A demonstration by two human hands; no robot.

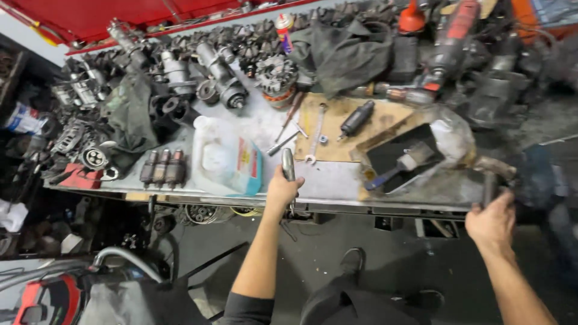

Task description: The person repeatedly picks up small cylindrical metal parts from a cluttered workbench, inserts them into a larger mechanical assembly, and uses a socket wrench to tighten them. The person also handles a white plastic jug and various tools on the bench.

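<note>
- The left hand (282, 191) is closing around a slim metal tool (288, 164) at the near edge of the workbench (337, 180), beside a white plastic jug (226, 157)
- The right hand (492, 221) is wrapping its fingers around a dark metal part (489, 188) just off the bench's right end, near a cut plastic tray (448, 135) holding a brush (400, 165)

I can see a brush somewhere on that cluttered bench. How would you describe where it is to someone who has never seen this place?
Start at the long metal workbench and go to its right end, between the person's two hands. There sits a cut-open clear plastic container used as a tray, with dark liquid inside. The paintbrush lies in it, the only thing there with a blue handle and pale bristles.
</note>
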